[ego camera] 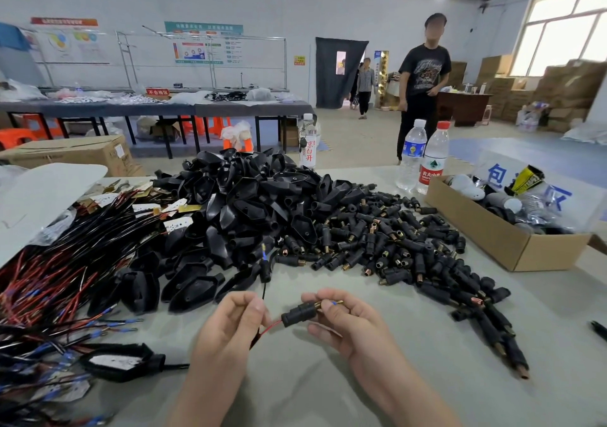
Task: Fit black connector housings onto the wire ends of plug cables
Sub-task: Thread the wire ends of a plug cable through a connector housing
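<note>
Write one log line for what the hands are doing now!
left hand: pinches red wire | right hand: holds black connector housing | wire: enters housing | step: fitting

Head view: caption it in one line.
Left hand pinches a red wire entering the black connector housing held by the right hand.

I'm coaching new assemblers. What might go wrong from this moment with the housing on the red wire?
1. The red wire spans bare between the left hand and the black connector housing gripped by the right hand; a hard pull could kink it.
2. The blue-sleeved terminal sticks out past the housing at the right fingertips and might bend.
3. The black wire rises from the left hand toward the pile of housings and may snag.
</note>
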